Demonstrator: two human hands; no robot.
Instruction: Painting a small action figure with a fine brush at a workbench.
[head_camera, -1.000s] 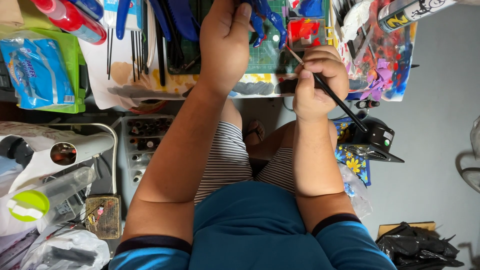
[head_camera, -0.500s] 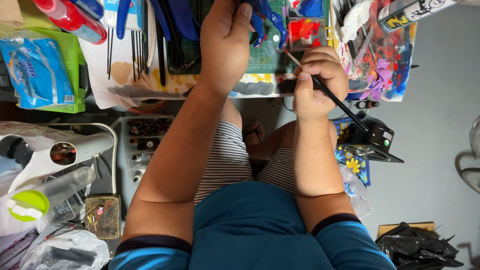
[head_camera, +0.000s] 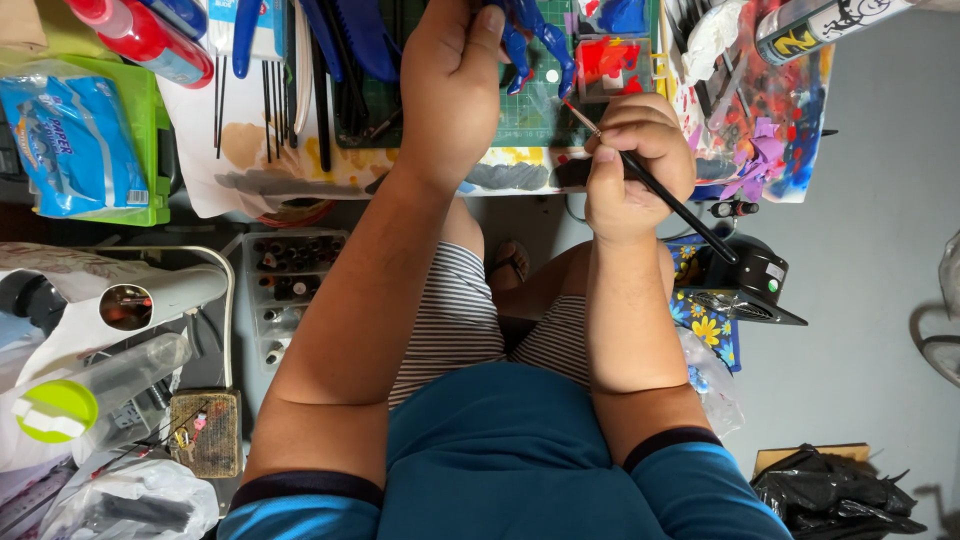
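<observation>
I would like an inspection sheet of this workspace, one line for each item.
Surface: green cutting mat on a paint-stained table, crowded.
Job's things: blue figure held up in the left hand; thin black paintbrush in the right hand, tip pointing toward the figure.
Clutter: red bottle, blue wipes pack on a green case, rows of dark tools, spray can, paint-stained rags.
Grippers: both hands closed on their things.
Cables: nothing seen for certain.
Surroundings: grey floor, tray of small bottles, black bags, white lamp.
</observation>
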